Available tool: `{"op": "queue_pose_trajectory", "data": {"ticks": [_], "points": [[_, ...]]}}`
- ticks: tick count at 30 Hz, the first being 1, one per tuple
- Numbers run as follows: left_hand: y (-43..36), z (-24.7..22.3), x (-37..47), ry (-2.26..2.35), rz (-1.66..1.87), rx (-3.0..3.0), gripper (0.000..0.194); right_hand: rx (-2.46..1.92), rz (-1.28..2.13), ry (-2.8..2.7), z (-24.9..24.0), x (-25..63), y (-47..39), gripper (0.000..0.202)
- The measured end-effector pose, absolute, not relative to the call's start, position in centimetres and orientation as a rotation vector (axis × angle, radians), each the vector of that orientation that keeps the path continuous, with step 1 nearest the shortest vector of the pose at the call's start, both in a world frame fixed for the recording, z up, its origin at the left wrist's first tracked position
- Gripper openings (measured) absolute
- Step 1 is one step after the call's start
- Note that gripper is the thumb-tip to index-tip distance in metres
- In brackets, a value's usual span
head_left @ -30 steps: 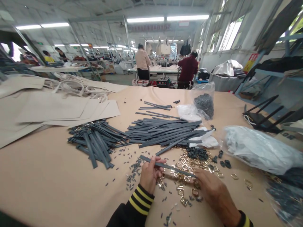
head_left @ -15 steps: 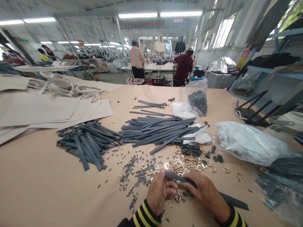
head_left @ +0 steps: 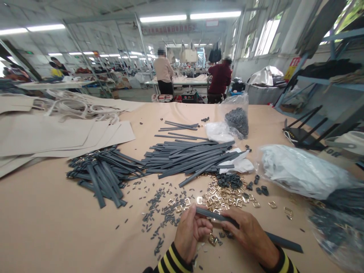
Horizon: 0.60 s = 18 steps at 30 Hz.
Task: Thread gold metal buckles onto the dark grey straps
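Observation:
A long dark grey strap runs through both hands at the table's near side. My left hand pinches its left end between thumb and finger, the other fingers curled. My right hand wraps round the strap further along, and the rest sticks out beyond the wrist to the lower right. Just behind the hands lies a pile of gold rectangular buckles, with dark loops at its back. Small dark grey pieces are scattered left of my left hand. A gold buckle lies between the hands.
Dark straps are heaped mid-table, beside a bundle of straps with buckles. Beige panels lie at the left. Plastic bags and a black router stand at the right. Two people stand beyond the table.
The view has shifted slightly. Both hands keep their hold on the strap, whose free right end has moved a little to the right.

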<state>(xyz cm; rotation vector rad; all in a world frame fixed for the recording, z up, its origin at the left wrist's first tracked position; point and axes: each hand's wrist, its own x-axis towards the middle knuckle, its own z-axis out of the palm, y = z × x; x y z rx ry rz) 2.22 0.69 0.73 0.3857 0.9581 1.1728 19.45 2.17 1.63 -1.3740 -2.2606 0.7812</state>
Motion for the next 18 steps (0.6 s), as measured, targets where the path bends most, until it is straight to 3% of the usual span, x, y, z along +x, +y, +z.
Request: {"op": "queue_pose_trajectory", "data": {"ticks": [11,18], "points": [[0.7,0.3,2.3,0.965,1.175,0.429,0.028,-1.354,0.779,-2.232,1.7,19.3,2.3,0.012],[0.6,-0.5,2.4,1.044,0.994,0.592,0.034,-1.361,0.735,-2.229,1.7,17.6,1.9,0.009]]}}
